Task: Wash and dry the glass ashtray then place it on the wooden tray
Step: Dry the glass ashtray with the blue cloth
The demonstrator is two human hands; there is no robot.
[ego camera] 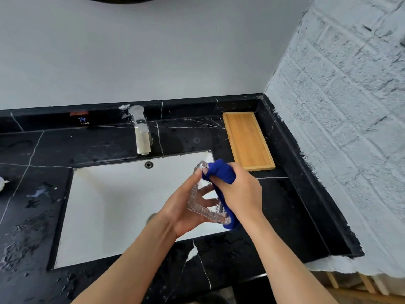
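Observation:
A clear ribbed glass ashtray is held on edge over the right part of the white sink. My left hand grips it from below and behind, fingers showing through the glass. My right hand presses a bunched blue cloth against the ashtray's right side and top corner; the cloth's tail hangs down past the glass. The wooden tray lies bare on the black counter, behind and to the right of both hands.
A chrome faucet stands behind the sink, no water running. The black marble counter is wet with droplets on the left. A rough white brick wall closes the right side. A small white object sits at the far left edge.

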